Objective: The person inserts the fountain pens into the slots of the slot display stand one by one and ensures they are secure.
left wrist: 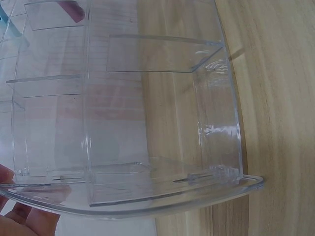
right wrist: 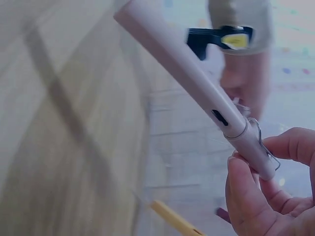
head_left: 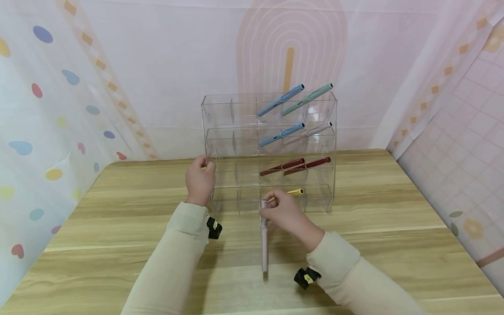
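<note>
A clear acrylic pen rack with four tiers of compartments stands on the table. My left hand grips its left side edge, fingers and thumb about the clear panel. In front of the lowest tier, my right hand pinches a pale pinkish pen by its clipped cap; the barrel points down toward the table's front. The right wrist view shows thumb and fingers on the pen's cap. Partly behind that hand, a yellow pen leans in the bottom tier.
Slanted in the rack's right-hand columns are a blue pen and a green pen on top, another blue pen and a pale pen below, then two dark red pens. A patterned curtain hangs behind the wooden table.
</note>
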Demonstrator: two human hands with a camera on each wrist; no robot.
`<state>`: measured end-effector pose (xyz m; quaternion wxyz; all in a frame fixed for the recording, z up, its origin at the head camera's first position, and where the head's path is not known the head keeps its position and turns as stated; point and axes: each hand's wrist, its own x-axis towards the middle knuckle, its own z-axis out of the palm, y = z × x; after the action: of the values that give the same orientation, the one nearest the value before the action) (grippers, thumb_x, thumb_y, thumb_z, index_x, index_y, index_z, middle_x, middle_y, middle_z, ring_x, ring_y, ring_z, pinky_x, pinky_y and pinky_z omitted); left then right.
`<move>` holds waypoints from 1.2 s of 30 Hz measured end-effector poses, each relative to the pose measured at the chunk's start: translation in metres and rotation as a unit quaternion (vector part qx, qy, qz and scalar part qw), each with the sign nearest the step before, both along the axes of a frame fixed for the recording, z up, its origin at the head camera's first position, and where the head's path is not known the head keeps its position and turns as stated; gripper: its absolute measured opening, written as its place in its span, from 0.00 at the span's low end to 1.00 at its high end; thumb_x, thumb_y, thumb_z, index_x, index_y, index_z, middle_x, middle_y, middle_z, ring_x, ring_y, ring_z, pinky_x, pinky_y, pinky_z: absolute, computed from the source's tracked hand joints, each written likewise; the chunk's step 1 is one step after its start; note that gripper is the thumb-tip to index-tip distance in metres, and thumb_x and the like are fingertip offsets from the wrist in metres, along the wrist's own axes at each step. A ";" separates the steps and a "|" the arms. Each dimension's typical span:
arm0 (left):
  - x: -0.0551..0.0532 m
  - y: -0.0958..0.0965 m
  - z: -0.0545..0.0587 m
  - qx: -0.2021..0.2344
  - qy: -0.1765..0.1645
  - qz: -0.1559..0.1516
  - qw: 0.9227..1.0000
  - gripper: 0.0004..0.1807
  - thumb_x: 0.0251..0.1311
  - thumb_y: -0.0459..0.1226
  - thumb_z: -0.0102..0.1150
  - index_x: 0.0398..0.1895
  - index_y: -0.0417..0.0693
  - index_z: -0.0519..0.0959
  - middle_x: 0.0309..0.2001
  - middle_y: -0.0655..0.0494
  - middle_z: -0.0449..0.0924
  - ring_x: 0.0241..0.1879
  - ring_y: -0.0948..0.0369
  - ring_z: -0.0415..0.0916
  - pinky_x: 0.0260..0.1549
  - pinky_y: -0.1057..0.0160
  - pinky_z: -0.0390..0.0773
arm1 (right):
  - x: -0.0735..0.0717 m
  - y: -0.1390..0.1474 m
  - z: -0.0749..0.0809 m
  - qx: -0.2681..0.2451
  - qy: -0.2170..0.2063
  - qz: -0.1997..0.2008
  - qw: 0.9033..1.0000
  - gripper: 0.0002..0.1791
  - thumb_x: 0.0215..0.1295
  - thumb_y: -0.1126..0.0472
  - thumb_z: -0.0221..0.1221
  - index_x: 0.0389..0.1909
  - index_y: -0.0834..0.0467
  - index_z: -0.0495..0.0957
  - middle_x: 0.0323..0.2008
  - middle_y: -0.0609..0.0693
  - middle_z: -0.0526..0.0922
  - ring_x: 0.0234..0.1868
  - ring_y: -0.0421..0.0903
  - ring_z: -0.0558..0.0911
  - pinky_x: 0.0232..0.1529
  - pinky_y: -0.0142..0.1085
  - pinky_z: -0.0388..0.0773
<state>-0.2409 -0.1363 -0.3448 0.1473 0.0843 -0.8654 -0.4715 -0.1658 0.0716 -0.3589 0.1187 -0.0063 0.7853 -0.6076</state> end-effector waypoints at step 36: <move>0.000 0.000 0.001 -0.006 0.006 0.003 1.000 0.16 0.66 0.34 0.42 0.49 0.37 0.78 0.51 0.42 0.79 0.22 0.62 0.63 0.22 0.67 0.65 | 0.004 0.102 0.055 -0.134 0.075 -0.160 0.975 0.13 0.61 0.71 0.56 0.44 0.62 0.65 0.33 0.47 0.72 0.30 0.37 0.79 0.34 0.36 0.82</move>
<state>-0.2410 -0.1367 -0.3443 0.1542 0.0836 -0.8671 -0.4663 -0.1614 0.1739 -0.3039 -0.0417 0.0581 0.6942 -0.7163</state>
